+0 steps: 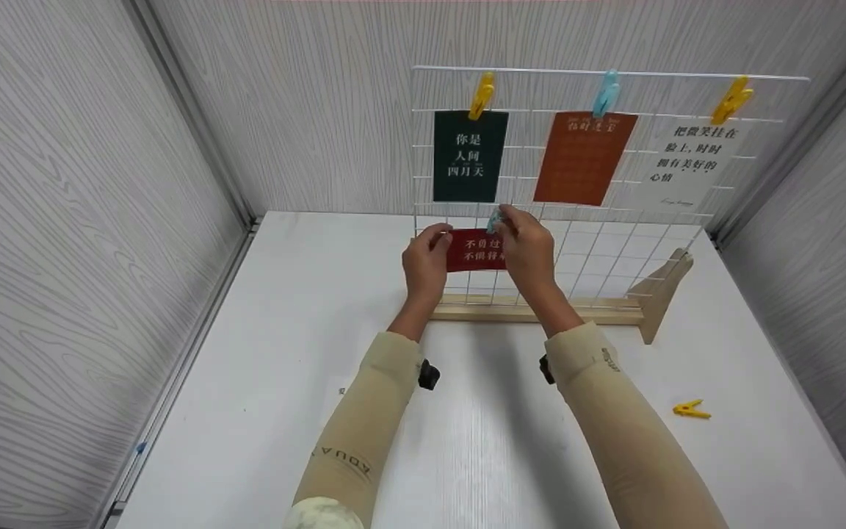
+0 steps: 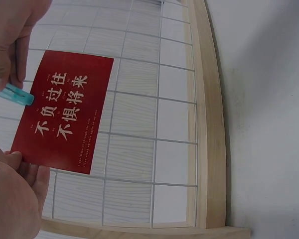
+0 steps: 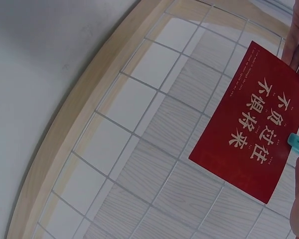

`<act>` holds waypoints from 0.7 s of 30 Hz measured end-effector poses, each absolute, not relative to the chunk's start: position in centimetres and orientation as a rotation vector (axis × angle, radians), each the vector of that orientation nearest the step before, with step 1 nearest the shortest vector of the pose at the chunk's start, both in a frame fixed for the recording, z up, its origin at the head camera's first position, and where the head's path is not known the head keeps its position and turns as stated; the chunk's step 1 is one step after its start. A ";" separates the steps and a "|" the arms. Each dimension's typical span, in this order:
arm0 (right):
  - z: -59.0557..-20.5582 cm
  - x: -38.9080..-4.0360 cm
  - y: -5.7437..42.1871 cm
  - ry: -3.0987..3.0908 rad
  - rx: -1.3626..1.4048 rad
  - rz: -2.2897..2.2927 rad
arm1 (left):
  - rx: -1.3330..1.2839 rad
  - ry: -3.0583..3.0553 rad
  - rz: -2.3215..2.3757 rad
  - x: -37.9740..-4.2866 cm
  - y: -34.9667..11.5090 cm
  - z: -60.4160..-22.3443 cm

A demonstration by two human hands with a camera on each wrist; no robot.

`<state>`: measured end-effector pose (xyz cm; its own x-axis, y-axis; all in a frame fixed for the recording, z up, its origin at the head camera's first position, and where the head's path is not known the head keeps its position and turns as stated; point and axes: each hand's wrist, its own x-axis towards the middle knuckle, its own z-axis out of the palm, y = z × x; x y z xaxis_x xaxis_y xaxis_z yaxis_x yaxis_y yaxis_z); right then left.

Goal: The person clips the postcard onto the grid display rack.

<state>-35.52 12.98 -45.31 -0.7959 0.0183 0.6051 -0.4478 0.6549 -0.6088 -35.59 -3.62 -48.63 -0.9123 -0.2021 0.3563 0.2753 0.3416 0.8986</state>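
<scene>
A red card (image 2: 65,109) with white lettering lies against the white wire grid (image 1: 599,253), below the dark green card (image 1: 469,165). My left hand (image 1: 427,263) pinches the red card's upper left corner between thumb and fingers. With thumb and fingers, my right hand (image 1: 529,246) grips a light blue clothespin (image 2: 17,94), whose tip sits at the middle of the red card's top edge. In the head view the right hand covers the card's right part; both wrist views show its whole printed face.
Yellow clothespins hold the green card and a white card (image 1: 691,165); a blue clothespin (image 1: 606,94) holds an orange card (image 1: 584,158). The grid stands in a wooden base (image 1: 533,314). A loose yellow clothespin (image 1: 691,409) lies on the white table (image 1: 305,294) at the right.
</scene>
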 end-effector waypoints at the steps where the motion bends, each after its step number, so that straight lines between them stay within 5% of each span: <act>1: -45.3 -35.5 12.9 -2.291 0.324 1.061 | -0.062 -2.207 -1.592 -35.6 -3.6 -48.6; 21: -45.5 -35.2 12.2 -2.261 0.232 1.079 | -0.027 -2.167 -1.638 -35.5 -3.6 -48.7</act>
